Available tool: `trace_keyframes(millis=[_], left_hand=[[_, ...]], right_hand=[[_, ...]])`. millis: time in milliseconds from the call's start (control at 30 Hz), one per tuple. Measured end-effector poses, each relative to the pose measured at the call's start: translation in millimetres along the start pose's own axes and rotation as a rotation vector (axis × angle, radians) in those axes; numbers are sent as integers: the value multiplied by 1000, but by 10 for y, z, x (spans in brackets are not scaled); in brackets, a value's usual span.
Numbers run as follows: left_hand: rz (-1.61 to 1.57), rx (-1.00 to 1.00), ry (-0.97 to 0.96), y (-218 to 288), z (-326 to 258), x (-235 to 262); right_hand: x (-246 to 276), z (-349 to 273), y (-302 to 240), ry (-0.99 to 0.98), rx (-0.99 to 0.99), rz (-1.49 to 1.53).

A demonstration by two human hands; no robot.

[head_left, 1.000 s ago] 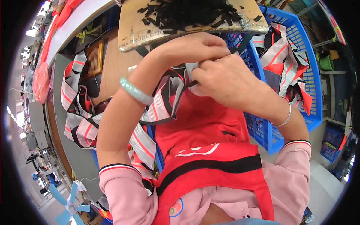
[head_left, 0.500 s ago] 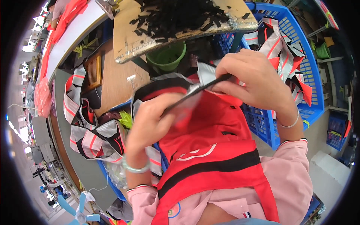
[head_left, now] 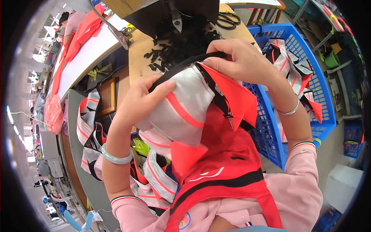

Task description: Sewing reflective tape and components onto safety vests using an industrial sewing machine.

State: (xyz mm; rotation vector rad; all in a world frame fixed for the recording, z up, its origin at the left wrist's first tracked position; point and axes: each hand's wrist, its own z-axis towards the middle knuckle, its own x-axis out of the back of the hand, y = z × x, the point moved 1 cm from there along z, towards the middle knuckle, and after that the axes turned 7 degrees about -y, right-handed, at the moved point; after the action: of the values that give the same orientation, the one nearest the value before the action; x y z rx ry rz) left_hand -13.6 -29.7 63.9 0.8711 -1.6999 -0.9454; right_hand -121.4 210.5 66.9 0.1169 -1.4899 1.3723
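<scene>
Between my hands hangs a silver reflective fabric piece (head_left: pixel 183 94) with coral stripes, a black bound edge and a coral flap (head_left: pixel 235 94). My left hand (head_left: pixel 145 98) pinches the black edge on the left, its thumb lying over the silver side. At the upper right, my right hand (head_left: pixel 241 60) is closed on the same edge, thumb and fingers pressed together near the coral flap. The lower part of the piece hangs over my red apron (head_left: pixel 228 143), which has a black band. Some of my fingers are hidden behind the cloth.
Ahead lies a board (head_left: pixel 136 48) with a heap of black scraps (head_left: pixel 183 44) and black-handled scissors (head_left: pixel 228 21). A blue plastic basket (head_left: pixel 327 110) with similar pieces stands at right. More silver-and-coral pieces (head_left: pixel 87 133) hang at left. A person (head_left: pixel 75 21) works at the far-left table.
The piece has been turned from edge-on, and its silver side now faces me. My left hand has moved left and up. The view has shifted, showing more of the board and the scissors.
</scene>
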Motion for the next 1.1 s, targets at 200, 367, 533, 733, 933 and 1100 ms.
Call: trace_keyframes(millis=[200, 367, 533, 733, 933, 1100], left_hand=[[271, 148, -39, 30, 347, 379], [398, 92, 43, -134, 678, 583], [245, 152, -34, -174, 878, 683], [174, 159, -66, -223, 976, 756], [145, 137, -47, -245, 1022, 804], [87, 110, -21, -233, 1059, 821]], right_hand=[[36, 282, 230, -179, 0, 42], [-2, 574, 471, -259, -168, 178], [-61, 718, 685, -228, -163, 196], [-71, 817, 741, -242, -191, 175], [-43, 873, 814, -171, -118, 229], [-54, 951, 862, -155, -134, 223]])
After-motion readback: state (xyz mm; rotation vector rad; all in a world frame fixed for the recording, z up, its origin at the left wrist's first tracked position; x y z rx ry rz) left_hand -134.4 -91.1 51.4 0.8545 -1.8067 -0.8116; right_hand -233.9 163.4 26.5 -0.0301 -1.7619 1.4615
